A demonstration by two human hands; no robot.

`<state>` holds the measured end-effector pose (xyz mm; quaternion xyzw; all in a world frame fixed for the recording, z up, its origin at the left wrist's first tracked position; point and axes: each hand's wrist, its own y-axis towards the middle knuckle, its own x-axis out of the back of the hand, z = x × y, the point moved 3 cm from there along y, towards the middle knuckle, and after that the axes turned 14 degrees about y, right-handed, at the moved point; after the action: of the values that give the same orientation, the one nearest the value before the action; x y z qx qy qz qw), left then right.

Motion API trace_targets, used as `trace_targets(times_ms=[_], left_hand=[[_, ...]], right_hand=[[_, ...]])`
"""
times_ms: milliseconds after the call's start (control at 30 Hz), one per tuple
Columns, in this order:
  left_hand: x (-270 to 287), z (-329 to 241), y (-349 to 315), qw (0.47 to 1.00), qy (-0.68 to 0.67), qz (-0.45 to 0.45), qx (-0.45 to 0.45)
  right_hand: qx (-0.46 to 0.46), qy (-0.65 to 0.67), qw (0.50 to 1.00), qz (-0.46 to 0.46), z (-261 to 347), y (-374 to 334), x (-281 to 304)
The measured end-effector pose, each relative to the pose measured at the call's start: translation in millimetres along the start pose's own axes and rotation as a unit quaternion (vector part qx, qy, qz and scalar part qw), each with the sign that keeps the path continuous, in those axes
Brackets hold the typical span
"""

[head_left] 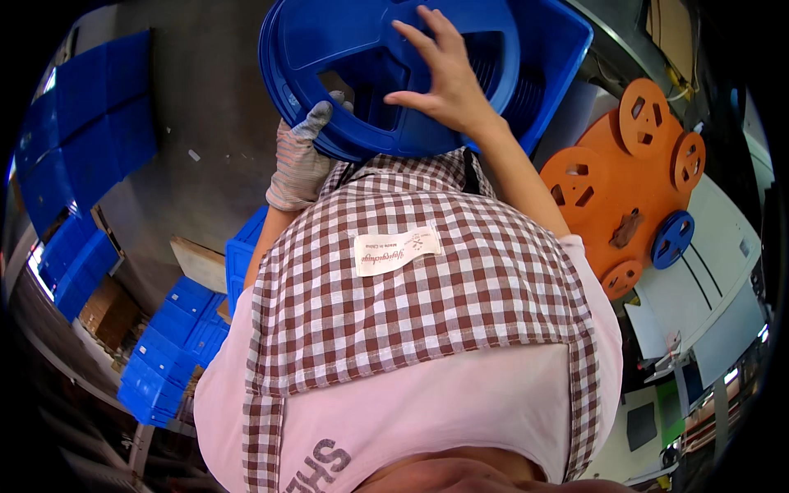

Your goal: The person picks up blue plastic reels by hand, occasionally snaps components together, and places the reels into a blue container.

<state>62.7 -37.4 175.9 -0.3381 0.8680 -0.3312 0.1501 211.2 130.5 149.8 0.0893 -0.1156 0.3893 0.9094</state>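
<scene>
In front of my apron, a stack of large blue plastic reel flanges (329,45) with cut-out windows is tilted at the top of the view. My left hand (296,164), in a striped knit glove with grey fingertips, grips the stack's near left rim, its thumb over the edge. The rest of its fingers are hidden behind the flanges. Bare and with fingers spread, my right hand (452,82) is over the top flange near its centre; whether it touches the surface I cannot tell. A blue plastic bin (567,57) with more ribbed blue flanges is behind and to the right.
On the right stands an orange round-lobed machine table (600,156) with several orange discs (643,119) and one blue disc (674,238). Blue boxes (86,123) are stacked along the far left. More blue crates (173,345) and a cardboard box (111,311) are at lower left.
</scene>
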Motion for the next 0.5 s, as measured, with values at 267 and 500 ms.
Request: trace_targets(times_ms=[267,500], left_hand=[[29.0,27.6,16.7,0.996,-0.009,-0.013,-0.087],[11.5,17.1,9.6,0.997,-0.053,-0.038,-0.036]], right_hand=[[0.041,0.228,0.959,-0.163,4.4,5.9,53.2],[0.047,0.062,0.996,0.051,34.3,-5.7,25.2]])
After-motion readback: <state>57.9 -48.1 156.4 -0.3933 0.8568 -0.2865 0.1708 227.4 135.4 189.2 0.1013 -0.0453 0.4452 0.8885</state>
